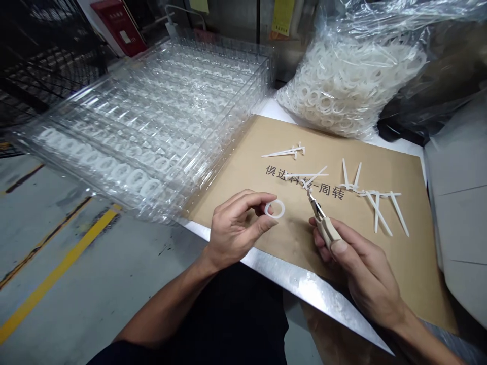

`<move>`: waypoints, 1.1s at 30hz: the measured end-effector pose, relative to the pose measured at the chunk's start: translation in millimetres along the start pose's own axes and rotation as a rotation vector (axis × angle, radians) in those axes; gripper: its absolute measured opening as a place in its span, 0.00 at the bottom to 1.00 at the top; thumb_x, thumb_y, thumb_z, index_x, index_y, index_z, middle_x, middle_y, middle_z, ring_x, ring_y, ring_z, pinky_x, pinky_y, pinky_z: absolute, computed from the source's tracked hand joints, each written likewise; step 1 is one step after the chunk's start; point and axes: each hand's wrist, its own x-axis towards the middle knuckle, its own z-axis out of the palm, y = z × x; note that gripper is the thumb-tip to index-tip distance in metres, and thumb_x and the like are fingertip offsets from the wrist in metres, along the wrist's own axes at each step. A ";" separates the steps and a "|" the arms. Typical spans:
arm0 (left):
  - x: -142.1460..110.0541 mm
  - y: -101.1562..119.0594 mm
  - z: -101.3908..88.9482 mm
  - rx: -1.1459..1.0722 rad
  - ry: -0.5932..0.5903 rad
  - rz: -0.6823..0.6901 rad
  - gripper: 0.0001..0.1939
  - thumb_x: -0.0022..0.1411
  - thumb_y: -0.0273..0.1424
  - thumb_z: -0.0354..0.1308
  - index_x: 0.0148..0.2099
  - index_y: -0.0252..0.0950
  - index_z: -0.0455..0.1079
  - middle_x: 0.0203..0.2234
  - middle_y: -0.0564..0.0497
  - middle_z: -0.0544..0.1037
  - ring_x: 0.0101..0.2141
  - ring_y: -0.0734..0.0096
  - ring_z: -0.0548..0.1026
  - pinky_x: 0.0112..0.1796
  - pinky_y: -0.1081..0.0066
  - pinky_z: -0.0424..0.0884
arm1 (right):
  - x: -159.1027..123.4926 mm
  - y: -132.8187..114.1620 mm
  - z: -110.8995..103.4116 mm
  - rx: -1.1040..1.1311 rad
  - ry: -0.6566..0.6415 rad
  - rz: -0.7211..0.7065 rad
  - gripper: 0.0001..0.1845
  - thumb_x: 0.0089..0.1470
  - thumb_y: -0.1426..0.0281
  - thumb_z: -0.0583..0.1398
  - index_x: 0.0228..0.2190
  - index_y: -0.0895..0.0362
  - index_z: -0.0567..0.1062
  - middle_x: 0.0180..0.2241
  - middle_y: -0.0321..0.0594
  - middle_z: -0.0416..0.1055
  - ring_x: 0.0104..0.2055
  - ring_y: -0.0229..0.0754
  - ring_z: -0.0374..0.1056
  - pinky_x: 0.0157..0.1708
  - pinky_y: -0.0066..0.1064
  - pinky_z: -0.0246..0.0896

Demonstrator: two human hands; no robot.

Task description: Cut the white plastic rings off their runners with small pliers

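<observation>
Between the thumb and fingers of my left hand (239, 223) is a white plastic ring (282, 209), held up over the cardboard sheet (297, 230). My right hand (357, 258) is wrapped round a pair of cutting pliers (323, 223) with pale handles, their metal jaws pointing away from me. The plier tips are apart from the ring, close to a white plastic sprue piece (314, 177). Several more thin sprue pieces (376, 208) lie scattered on the cardboard, to the right and farther back.
Stacked clear plastic trays (182, 147) with rows of white rings stand on the left. A clear bag (323, 101) full of rings sits at the back right. A light grey surface (460, 203) borders the right side. The table's metal edge (304, 289) runs nearest me.
</observation>
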 end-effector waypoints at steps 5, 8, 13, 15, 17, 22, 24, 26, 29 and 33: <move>-2.6 -2.0 -0.7 -0.045 0.015 -0.057 0.16 0.64 0.28 0.71 0.53 0.37 0.79 0.36 0.46 0.81 0.35 0.69 0.79 0.37 0.70 0.77 | -0.8 4.1 -0.3 -0.003 -0.023 0.002 0.18 0.73 0.59 0.54 0.58 0.50 0.74 0.41 0.40 0.71 0.37 0.43 0.66 0.38 0.33 0.62; -3.9 -2.3 -1.8 -0.074 0.015 -0.084 0.16 0.63 0.28 0.71 0.54 0.38 0.80 0.37 0.46 0.81 0.36 0.69 0.79 0.38 0.69 0.77 | -0.9 2.5 0.5 -0.013 -0.029 0.006 0.18 0.73 0.59 0.54 0.58 0.49 0.74 0.42 0.40 0.71 0.38 0.43 0.66 0.38 0.33 0.62; -3.8 -1.5 -1.8 -0.095 0.007 -0.075 0.17 0.63 0.27 0.71 0.54 0.39 0.80 0.37 0.47 0.81 0.36 0.69 0.78 0.38 0.69 0.77 | -0.2 -0.7 0.2 -0.025 -0.038 -0.002 0.18 0.73 0.58 0.53 0.56 0.50 0.75 0.40 0.40 0.70 0.35 0.43 0.64 0.38 0.34 0.61; -3.4 -1.0 -1.1 -0.100 0.016 -0.080 0.17 0.62 0.28 0.72 0.53 0.39 0.80 0.37 0.47 0.81 0.35 0.69 0.78 0.38 0.69 0.77 | 0.2 -1.5 -0.2 -0.027 -0.040 -0.003 0.18 0.73 0.58 0.53 0.55 0.51 0.75 0.40 0.40 0.70 0.35 0.43 0.64 0.37 0.34 0.61; -3.2 -0.7 -0.7 -0.101 0.024 -0.086 0.16 0.63 0.30 0.72 0.53 0.38 0.80 0.37 0.46 0.81 0.35 0.68 0.78 0.37 0.69 0.77 | 0.5 -1.9 -0.4 -0.032 -0.046 0.000 0.18 0.73 0.57 0.53 0.54 0.52 0.75 0.40 0.41 0.70 0.35 0.44 0.64 0.36 0.34 0.61; -4.0 -1.4 -0.9 -0.081 0.018 -0.086 0.15 0.63 0.31 0.71 0.53 0.38 0.80 0.36 0.46 0.81 0.35 0.68 0.79 0.37 0.69 0.78 | 0.8 -0.7 0.3 -0.028 -0.034 0.003 0.19 0.73 0.57 0.53 0.55 0.51 0.74 0.40 0.41 0.70 0.35 0.43 0.64 0.36 0.34 0.61; -4.4 -1.7 -0.9 -0.081 0.019 -0.083 0.16 0.63 0.30 0.71 0.53 0.38 0.80 0.36 0.46 0.80 0.35 0.68 0.79 0.38 0.69 0.78 | 0.7 -0.2 0.6 -0.022 -0.039 0.000 0.18 0.73 0.58 0.53 0.56 0.50 0.74 0.40 0.40 0.70 0.35 0.43 0.64 0.37 0.34 0.61; -4.5 -2.0 -0.9 -0.089 0.016 -0.077 0.16 0.63 0.28 0.71 0.53 0.38 0.80 0.36 0.47 0.80 0.35 0.69 0.79 0.38 0.69 0.78 | 0.4 -0.1 0.4 -0.019 -0.043 -0.008 0.18 0.73 0.58 0.54 0.56 0.50 0.74 0.40 0.39 0.70 0.35 0.42 0.64 0.37 0.33 0.60; -4.5 -2.5 -1.0 -0.096 0.008 -0.065 0.16 0.63 0.26 0.71 0.54 0.38 0.79 0.36 0.47 0.80 0.35 0.69 0.78 0.37 0.70 0.77 | -0.1 -0.9 0.1 -0.025 -0.044 -0.011 0.18 0.73 0.57 0.54 0.56 0.50 0.74 0.40 0.39 0.70 0.35 0.42 0.64 0.37 0.33 0.60; -4.7 -3.0 -1.7 -0.088 0.005 -0.054 0.17 0.63 0.26 0.71 0.54 0.38 0.79 0.37 0.47 0.80 0.35 0.70 0.79 0.37 0.69 0.77 | 0.8 -2.1 0.8 -0.031 -0.044 -0.013 0.18 0.73 0.57 0.54 0.55 0.50 0.74 0.39 0.39 0.70 0.35 0.42 0.65 0.37 0.33 0.61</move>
